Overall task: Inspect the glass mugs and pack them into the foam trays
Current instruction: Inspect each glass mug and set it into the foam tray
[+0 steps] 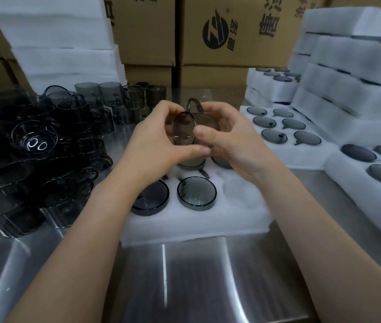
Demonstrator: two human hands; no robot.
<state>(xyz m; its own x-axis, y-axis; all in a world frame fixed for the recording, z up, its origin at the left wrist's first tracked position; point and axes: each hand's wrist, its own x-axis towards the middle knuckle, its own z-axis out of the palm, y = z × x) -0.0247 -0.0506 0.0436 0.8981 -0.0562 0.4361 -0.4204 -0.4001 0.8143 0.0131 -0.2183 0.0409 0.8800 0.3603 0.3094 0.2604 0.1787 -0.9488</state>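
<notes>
1. A steel table point(185, 276) fills the foreground; on it lies a white foam tray point(196, 227); several of its pockets hold smoky grey mugs, and one pocket point(238, 190) at the near right is empty.
2. A glass mug point(183, 130) is held above the tray's far row, tipped on its side, handle uppermost.
3. Both hands grasp it; the left hand point(154, 138) curls round the rim side; the right hand point(229, 136) wraps the body.
4. My judgement: turn it slowly against the light, checking rim and handle for chips; keep it low over the foam; then seat it squarely in the empty pocket.
5. Cardboard cartons point(243, 57) behind bear large black Chinese characters, cut off and unreadable to me; smaller, a round black logo point(215, 31) with slanted white strokes.
</notes>
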